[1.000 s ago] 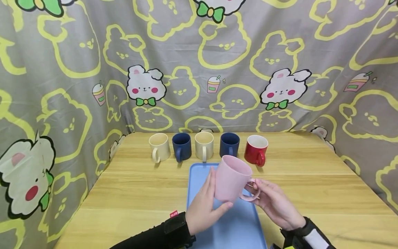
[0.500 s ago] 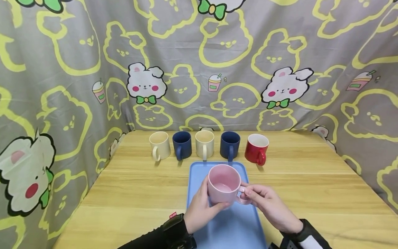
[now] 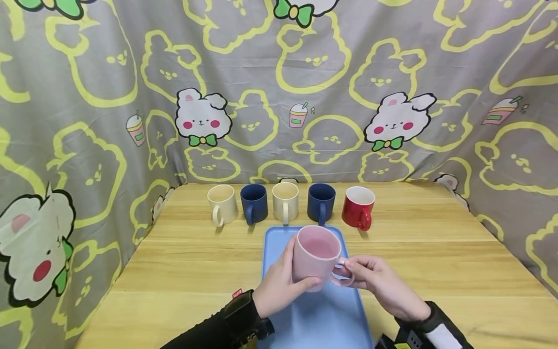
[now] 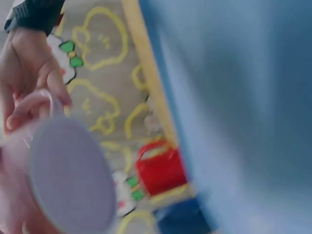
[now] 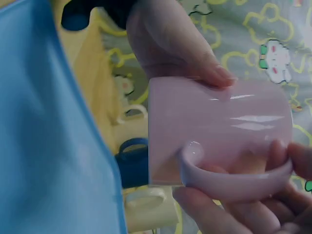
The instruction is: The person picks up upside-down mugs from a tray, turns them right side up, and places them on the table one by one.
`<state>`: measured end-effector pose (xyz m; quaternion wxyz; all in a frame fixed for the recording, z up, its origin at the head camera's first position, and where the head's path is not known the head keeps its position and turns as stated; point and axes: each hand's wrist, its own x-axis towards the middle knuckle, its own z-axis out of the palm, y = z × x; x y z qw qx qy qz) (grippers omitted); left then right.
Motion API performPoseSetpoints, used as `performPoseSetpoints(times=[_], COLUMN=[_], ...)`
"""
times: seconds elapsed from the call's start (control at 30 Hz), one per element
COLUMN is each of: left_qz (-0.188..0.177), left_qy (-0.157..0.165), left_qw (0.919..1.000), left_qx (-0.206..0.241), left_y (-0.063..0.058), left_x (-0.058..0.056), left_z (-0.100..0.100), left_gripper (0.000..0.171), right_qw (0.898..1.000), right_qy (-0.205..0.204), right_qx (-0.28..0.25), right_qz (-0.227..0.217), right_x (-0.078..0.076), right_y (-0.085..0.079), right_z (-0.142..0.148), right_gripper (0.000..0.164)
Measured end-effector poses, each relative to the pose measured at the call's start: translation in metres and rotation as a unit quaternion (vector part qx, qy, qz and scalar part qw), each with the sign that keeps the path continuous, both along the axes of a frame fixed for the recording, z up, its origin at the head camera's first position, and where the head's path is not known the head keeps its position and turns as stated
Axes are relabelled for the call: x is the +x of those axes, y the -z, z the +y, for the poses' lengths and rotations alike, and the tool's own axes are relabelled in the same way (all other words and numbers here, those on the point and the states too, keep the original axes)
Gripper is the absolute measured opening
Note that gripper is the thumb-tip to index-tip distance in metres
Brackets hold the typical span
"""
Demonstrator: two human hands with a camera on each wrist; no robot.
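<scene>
A glossy pink mug point(image 3: 311, 266) is held in the air over the blue tray point(image 3: 322, 320), its mouth tilted toward the head camera. My left hand point(image 3: 279, 286) grips the mug's body from the left, thumb across the front and fingers around the far side. On the right, my right hand point(image 3: 383, 281) pinches the mug's handle point(image 3: 346, 281) with thumb and fingers. The right wrist view shows the handle point(image 5: 234, 187) close up, with fingertips through and under it. In the left wrist view the mug's round base point(image 4: 73, 175) faces the camera, somewhat blurred.
Behind the tray stands a row of mugs, handles toward me: cream point(image 3: 223, 206), navy point(image 3: 254, 203), cream point(image 3: 286, 202), navy point(image 3: 321, 202) and red point(image 3: 358, 208). A wooden table point(image 3: 187, 276) carries everything. Patterned cloth point(image 3: 261, 97) hangs behind and at both sides.
Over the last second the pink mug has come slightly down and left, and its mouth has turned more toward the head camera. Both hands have kept hold of it throughout.
</scene>
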<state>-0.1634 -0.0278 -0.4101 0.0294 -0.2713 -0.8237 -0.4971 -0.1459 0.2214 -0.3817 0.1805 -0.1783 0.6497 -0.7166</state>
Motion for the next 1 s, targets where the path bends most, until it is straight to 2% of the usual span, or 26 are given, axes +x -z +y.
performPoseSetpoints(times=[0.1,0.17,0.23,0.37,0.47,0.6,0.73,0.83,1.0], left_qz=[0.054,0.083,0.097,0.084,0.061,0.044,0.015,-0.002,0.007], left_qy=[-0.032,-0.064,-0.093,-0.150,-0.183,-0.190,-0.183,-0.190,-0.196], left_qw=[0.9976,0.9934,0.9888,0.9785,0.9667,0.9490,0.9385,0.9339,0.9295], left_qx=[-0.028,-0.047,-0.066,-0.114,-0.168,-0.248,-0.292,-0.303,-0.312], left_y=[-0.008,-0.008,-0.004,0.010,0.019,0.025,0.028,0.029,0.032], left_x=[-0.002,-0.004,-0.007,-0.010,-0.008,-0.002,0.006,0.010,0.014], left_z=[-0.008,-0.019,-0.036,-0.079,-0.107,-0.130,-0.141,-0.144,-0.144], left_gripper=[0.098,0.098,0.096,0.081,0.068,0.059,0.059,0.060,0.061], right_qw=[1.000,0.999,0.995,0.978,0.960,0.938,0.924,0.915,0.893], right_qy=[0.014,0.024,0.043,0.116,0.181,0.255,0.321,0.372,0.446], right_qx=[-0.022,-0.045,-0.077,-0.145,-0.186,-0.208,-0.184,-0.136,-0.052], right_qz=[0.001,0.016,0.043,0.095,0.103,0.105,0.094,0.074,0.027], right_x=[-0.001,-0.002,-0.004,-0.012,-0.017,-0.023,-0.034,-0.046,-0.069], right_y=[-0.003,-0.005,-0.007,-0.011,-0.011,-0.008,-0.001,0.006,0.021], right_z=[0.010,0.020,0.035,0.066,0.088,0.111,0.121,0.124,0.123], right_gripper=[0.031,0.035,0.037,0.036,0.033,0.028,0.024,0.026,0.033])
